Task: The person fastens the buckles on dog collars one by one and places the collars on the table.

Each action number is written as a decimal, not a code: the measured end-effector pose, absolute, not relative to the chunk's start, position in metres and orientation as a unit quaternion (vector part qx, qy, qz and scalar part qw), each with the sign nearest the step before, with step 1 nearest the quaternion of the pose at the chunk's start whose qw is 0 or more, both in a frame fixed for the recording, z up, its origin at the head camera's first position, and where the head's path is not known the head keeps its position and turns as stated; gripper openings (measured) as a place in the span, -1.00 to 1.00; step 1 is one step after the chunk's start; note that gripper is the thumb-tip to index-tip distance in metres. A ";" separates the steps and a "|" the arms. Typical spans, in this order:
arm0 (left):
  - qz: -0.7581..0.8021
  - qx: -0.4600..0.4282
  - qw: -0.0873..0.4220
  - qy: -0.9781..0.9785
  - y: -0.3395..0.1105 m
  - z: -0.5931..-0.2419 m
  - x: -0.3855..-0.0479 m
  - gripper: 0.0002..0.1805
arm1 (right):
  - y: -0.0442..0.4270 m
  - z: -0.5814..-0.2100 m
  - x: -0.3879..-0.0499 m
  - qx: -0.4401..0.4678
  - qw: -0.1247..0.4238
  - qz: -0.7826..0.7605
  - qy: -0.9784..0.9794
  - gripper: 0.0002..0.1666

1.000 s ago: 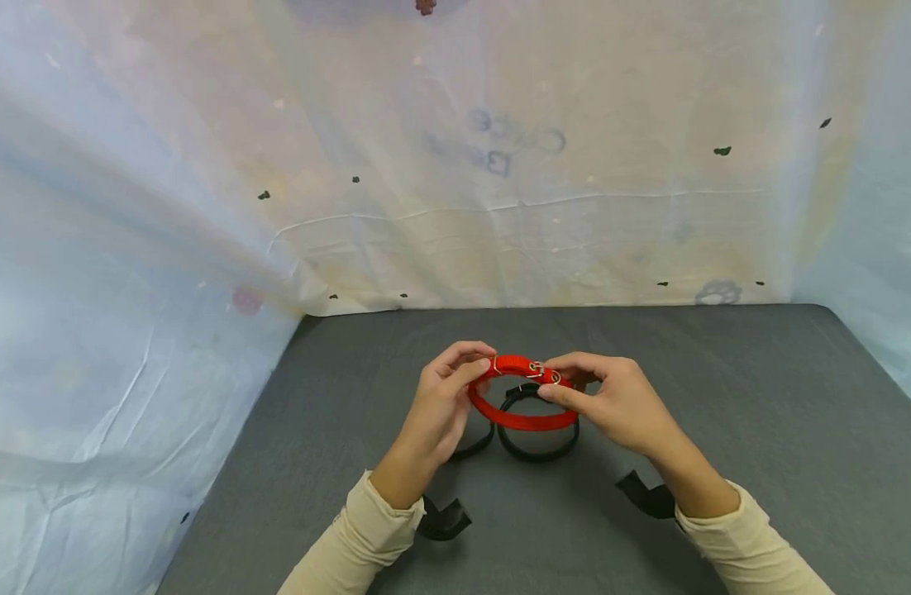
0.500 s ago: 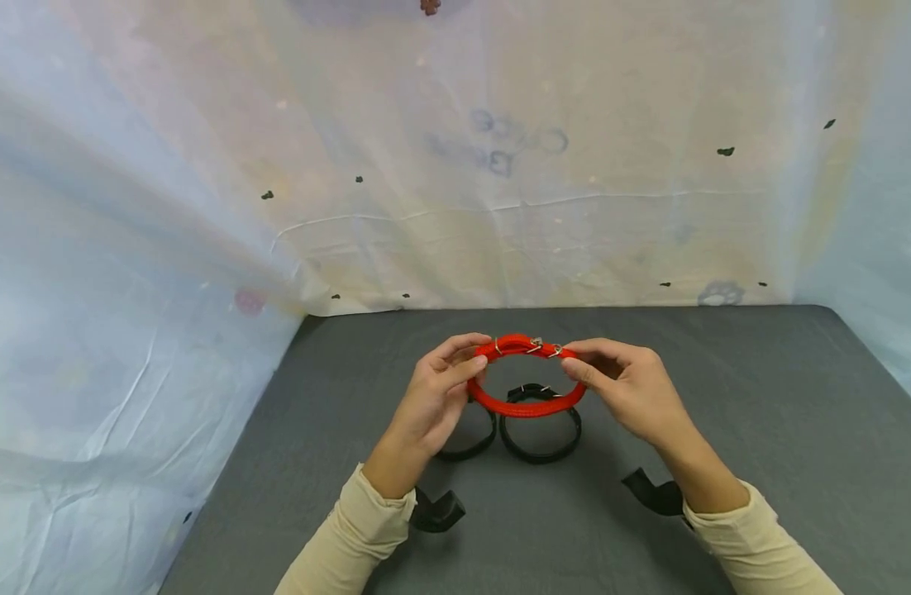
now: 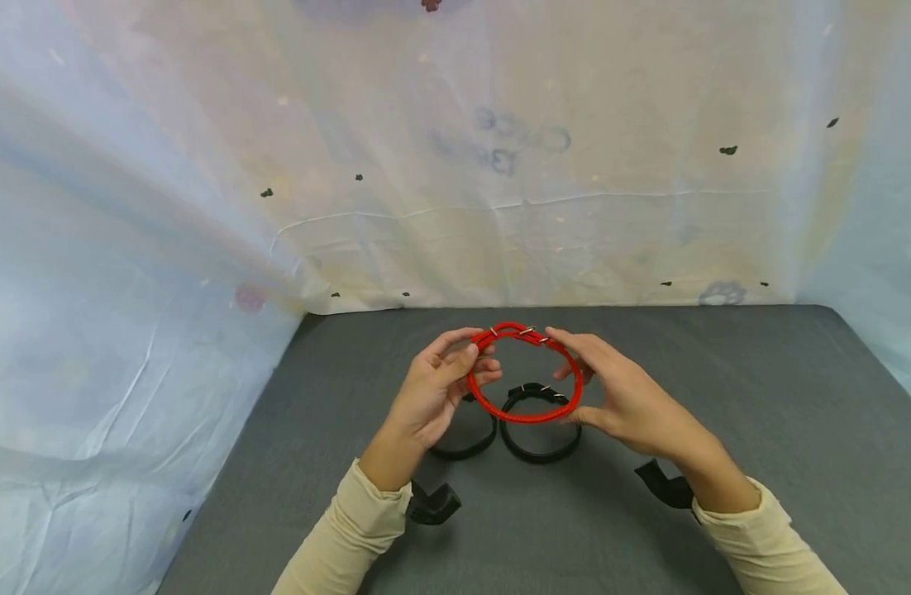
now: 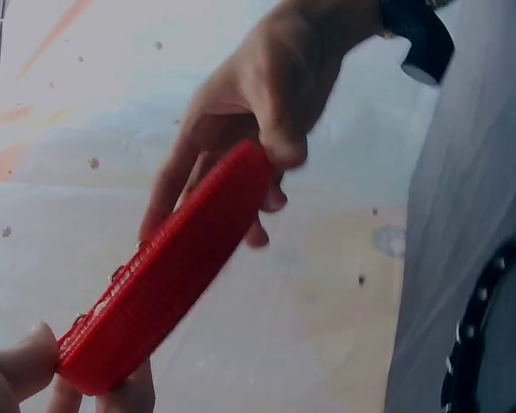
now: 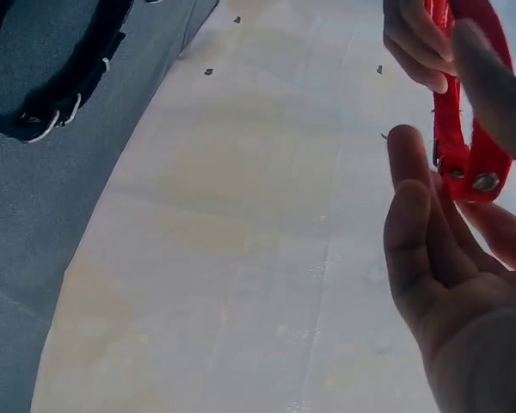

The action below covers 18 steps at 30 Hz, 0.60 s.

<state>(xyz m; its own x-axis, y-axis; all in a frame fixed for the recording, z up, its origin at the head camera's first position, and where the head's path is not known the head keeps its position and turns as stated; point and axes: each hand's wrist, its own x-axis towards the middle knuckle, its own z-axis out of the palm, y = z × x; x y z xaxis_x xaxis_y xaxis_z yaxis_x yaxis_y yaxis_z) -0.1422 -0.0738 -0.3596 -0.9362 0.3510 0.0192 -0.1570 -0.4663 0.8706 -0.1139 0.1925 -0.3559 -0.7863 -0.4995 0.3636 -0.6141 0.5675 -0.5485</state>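
A red collar (image 3: 525, 418) with metal buckle and ring fittings is held up above the table in the head view. My left hand (image 3: 429, 405) pinches its left side between thumb and fingers. Around the right side is my right hand (image 3: 627, 401), its fingers spread, with the index finger by the metal ring and the thumb at the lower right edge. The right wrist view shows metal studs on the collar's strap (image 5: 486, 181). Below it on the table lie a black collar (image 3: 539, 457) and, to the left, a second black loop (image 3: 463, 454), partly hidden by my left hand.
The dark grey table (image 3: 574, 545) ends at a pale sheet (image 3: 500, 248) hanging behind it, with more sheeting on both sides. A black band sticks out at my left wrist (image 3: 435, 504) and another at the right (image 3: 665, 487).
The red collar has risen and tilted, so its loop faces the head camera more. My right hand has shifted from pinching near the ring to spreading around the right side. The black collars stay put.
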 end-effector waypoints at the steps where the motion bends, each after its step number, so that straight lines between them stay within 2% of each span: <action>1: 0.842 0.100 0.152 0.508 -0.075 -0.360 -0.143 -0.63 | 0.193 -0.356 -0.115 0.312 0.092 0.339 -0.883 0.29; 4: 0.795 0.133 0.164 0.568 -0.082 -0.361 -0.147 -0.55 | 0.195 -0.358 -0.118 0.304 0.103 0.342 -0.883 0.22; 8: 0.683 0.216 0.161 0.679 -0.095 -0.362 -0.152 -0.25 | 0.197 -0.360 -0.123 0.301 0.094 0.362 -0.877 0.17; 13: 0.535 0.293 0.090 0.787 -0.105 -0.365 -0.160 -0.02 | 0.196 -0.367 -0.130 0.287 0.049 0.396 -0.871 0.11; 18: 0.482 0.294 0.038 0.824 -0.107 -0.373 -0.169 -0.05 | 0.195 -0.371 -0.139 0.281 0.009 0.409 -0.868 0.09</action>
